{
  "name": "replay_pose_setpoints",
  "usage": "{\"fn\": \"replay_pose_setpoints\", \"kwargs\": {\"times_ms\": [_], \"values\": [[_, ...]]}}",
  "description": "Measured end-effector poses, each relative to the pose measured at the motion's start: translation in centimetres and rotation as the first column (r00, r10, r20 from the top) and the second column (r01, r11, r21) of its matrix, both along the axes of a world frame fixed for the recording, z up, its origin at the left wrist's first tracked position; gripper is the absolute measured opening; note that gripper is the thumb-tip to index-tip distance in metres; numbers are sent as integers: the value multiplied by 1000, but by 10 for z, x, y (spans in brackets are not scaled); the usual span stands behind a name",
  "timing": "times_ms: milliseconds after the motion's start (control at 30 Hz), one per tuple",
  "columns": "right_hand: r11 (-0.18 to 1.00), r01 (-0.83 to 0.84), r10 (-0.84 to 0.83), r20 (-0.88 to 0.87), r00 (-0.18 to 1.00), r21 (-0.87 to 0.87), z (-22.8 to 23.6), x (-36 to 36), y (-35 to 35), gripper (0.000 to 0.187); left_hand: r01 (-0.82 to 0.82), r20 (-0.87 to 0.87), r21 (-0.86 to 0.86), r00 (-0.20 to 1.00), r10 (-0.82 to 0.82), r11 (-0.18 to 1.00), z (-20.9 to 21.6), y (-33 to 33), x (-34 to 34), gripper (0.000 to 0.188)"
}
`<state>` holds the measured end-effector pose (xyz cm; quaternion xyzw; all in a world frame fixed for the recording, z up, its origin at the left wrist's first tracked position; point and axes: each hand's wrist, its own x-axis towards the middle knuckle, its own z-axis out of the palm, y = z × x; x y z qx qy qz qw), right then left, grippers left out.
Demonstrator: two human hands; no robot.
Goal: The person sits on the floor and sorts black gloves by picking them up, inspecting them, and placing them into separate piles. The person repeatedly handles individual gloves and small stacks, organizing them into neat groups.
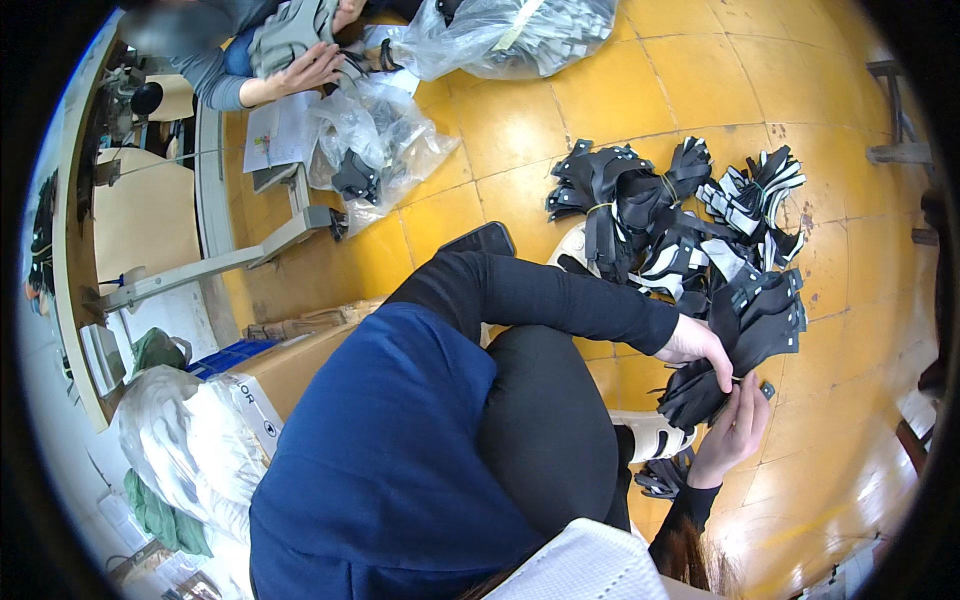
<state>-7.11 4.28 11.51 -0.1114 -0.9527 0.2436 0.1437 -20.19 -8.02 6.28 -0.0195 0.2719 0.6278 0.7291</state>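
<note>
A bundle of flat black strips [762, 318] with small light marks along its far end sits between my hands, low over the yellow tiled floor. My left hand [697, 347] reaches over it from the left, fingers closed around the bundle's narrow middle. From below, my right hand [735, 432] pinches at the same spot, where a thin pale tie seems to run; the fingers partly hide it. Just beyond lie more tied bundles: black strips [640, 190], black-and-white strips [757, 190] and a mixed black-and-white one [672, 262]. A small dark bundle [660, 478] rests near my right wrist.
My light shoe [652, 438] stands close to the bundles. A phone [482, 240] lies beyond my left arm. At upper left another person's hand [308, 70] holds grey pieces, near plastic bags [385, 140]. A metal-framed table [210, 270] and a cardboard box [300, 370] stand left.
</note>
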Motion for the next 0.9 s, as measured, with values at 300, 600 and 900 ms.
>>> {"fn": "replay_pose_setpoints", "kwargs": {"times_ms": [300, 600, 900], "values": [[979, -199, 195, 101, 976, 32, -1, -6, 4, 16, 30, -209, 48, 978, -19, 998, 3, -13, -5, 61], [967, -256, 252, 123, 960, 17, -18, -1, 3, 21, 113, -47, -168, 991, -122, 979, 10, -21, -8, 55], [938, -190, 242, 158, 957, -290, -2, -5, 2, 22, 18, 162, -198, 987, 15, 980, 2, -9, 1, 30]]}}
